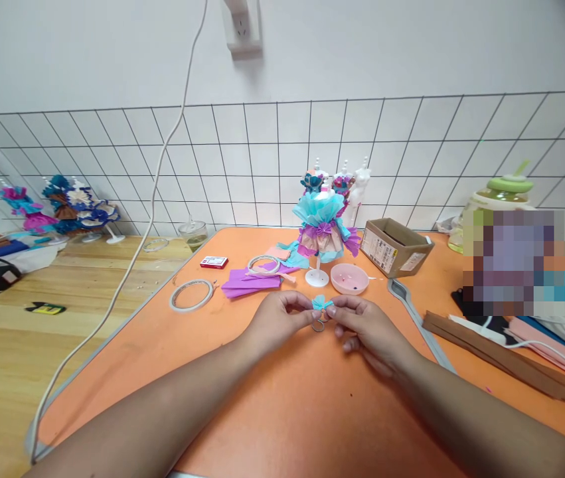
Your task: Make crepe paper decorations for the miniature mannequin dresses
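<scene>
I have the left hand (282, 317) and the right hand (369, 325) raised together above the orange desk (262, 411), at its middle. The light-blue paper piece (320, 303) is between them: the left fingers pinch its left side and the right fingers its right, with the remaining right fingers loosely curled. Just beyond stands the dress form (318, 209), clothed in blue, purple and tan paper; the pink bowl (349, 289) is beside its base, and the purple paper (249, 284) lies to the left. In my judgement, the step in hand is shaping or gathering the small piece by fingertip. The next move calls for a firm pinch at the gathered centre while the edges are spread, with light force, since thin paper of this kind would likely tear. Findings on visibility: the fingertips cover part of the piece, so I cannot confirm its folds or any fastening. Grey loops (318, 326) show directly below it; they may be scissor handles, but I cannot establish what supports them. The figures behind the dress form are partly blocked, a pixelated patch (516, 262) masks the right side, and both forearms are cut off by the frame.
</scene>
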A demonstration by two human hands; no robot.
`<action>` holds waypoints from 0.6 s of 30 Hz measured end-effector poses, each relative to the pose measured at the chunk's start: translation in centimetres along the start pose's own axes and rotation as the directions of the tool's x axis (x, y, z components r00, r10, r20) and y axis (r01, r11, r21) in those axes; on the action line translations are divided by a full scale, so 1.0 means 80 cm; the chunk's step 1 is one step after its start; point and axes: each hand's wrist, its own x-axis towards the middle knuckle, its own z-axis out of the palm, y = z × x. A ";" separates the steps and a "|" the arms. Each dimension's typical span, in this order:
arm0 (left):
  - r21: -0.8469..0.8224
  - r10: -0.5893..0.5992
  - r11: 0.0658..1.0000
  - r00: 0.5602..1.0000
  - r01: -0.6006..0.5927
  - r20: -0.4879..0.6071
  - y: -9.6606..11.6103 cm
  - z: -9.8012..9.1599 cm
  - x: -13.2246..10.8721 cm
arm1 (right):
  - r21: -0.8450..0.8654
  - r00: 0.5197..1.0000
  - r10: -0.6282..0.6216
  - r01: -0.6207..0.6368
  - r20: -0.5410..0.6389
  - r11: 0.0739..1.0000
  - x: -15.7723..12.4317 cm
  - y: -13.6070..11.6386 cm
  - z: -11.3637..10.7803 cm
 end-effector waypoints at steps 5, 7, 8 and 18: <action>-0.051 0.045 0.998 0.999 -0.045 0.005 -0.002 0.006 -0.006 | -0.017 0.998 -0.063 0.062 -0.012 0.998 0.004 -0.002 -0.007; -0.110 0.037 0.993 0.999 -0.040 -0.035 -0.003 0.003 -0.005 | -0.088 0.984 -0.173 0.169 -0.039 0.982 0.007 -0.017 -0.011; -0.175 0.016 0.984 0.999 -0.024 -0.049 -0.002 0.001 -0.003 | -0.136 0.970 -0.238 0.229 -0.054 0.964 0.009 -0.028 -0.013; -0.796 -0.285 0.597 0.954 0.102 -0.092 0.044 0.017 0.067 | -0.517 0.786 -0.599 0.453 -0.154 0.727 0.073 -0.089 -0.001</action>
